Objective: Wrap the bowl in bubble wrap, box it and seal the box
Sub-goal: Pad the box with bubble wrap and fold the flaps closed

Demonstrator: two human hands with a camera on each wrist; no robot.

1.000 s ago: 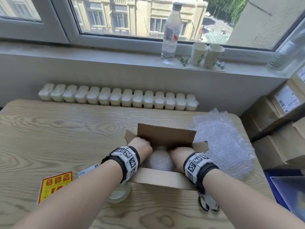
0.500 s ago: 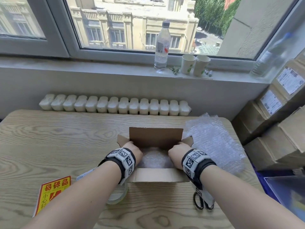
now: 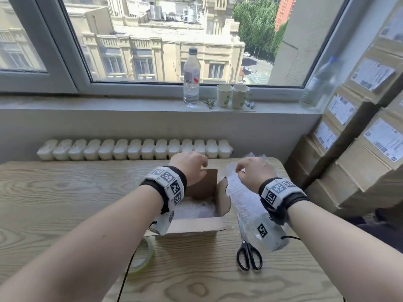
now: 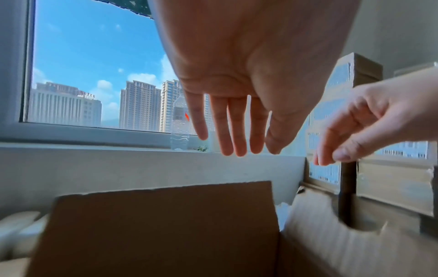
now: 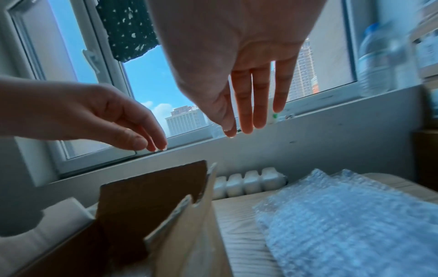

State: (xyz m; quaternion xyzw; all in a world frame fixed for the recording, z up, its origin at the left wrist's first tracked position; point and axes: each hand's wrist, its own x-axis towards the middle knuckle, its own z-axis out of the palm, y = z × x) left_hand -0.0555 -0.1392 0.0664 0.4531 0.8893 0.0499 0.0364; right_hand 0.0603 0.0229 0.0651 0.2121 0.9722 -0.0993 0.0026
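The open cardboard box stands mid-table with its flaps up. Inside lies the bowl, bundled in bubble wrap. My left hand hovers above the far flap, fingers hanging straight and holding nothing. My right hand hovers above the box's right side flap, its fingers relaxed and empty. Neither hand touches the box. A loose sheet of spare bubble wrap lies right of the box, under the right wrist, and also shows in the right wrist view.
Black-handled scissors lie near the front right of the box. A clear tape roll sits front left. The sill holds a water bottle and two paper cups. Stacked cartons crowd the table's right side.
Both hands have come up out of the box, where they were pressing on the wrapped bundle, and now hang above it. The camera has tilted up and nearer.
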